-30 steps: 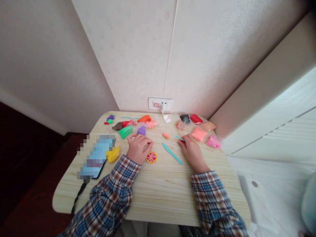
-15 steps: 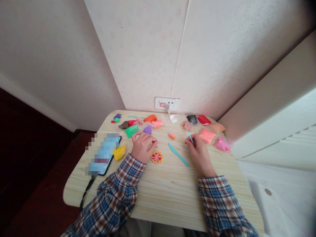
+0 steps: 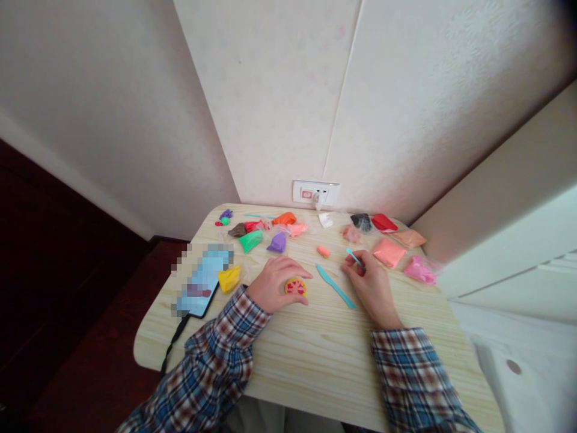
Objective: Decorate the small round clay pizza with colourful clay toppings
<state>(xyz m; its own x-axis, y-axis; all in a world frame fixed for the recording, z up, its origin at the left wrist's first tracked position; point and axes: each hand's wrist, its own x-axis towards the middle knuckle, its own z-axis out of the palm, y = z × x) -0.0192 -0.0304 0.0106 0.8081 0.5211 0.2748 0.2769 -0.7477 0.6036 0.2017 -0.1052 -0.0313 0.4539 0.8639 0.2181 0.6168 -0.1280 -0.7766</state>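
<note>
My left hand (image 3: 276, 284) rests on the wooden table (image 3: 315, 355), its thumb and fingers closed around a small round clay disc (image 3: 296, 286), yellow with red segments. My right hand (image 3: 372, 282) pinches a thin teal modelling stick (image 3: 353, 257) that points up and to the left. A teal plastic knife (image 3: 335, 286) lies flat on the table between the two hands. A small orange clay lump (image 3: 323, 251) sits just beyond the knife.
Bags of coloured clay lie along the far edge: green (image 3: 250, 240), purple (image 3: 277, 242), orange (image 3: 283, 219), red (image 3: 384, 222), pink (image 3: 419, 269) and others. A phone (image 3: 202, 279) with a black strap and a yellow clay bag (image 3: 229, 278) lie left. A wall socket (image 3: 315, 192) sits behind.
My left hand moved right and closed its fingers around the clay disc, which lay free beside it before. My right hand keeps the teal stick, now raised. The view shifted left.
</note>
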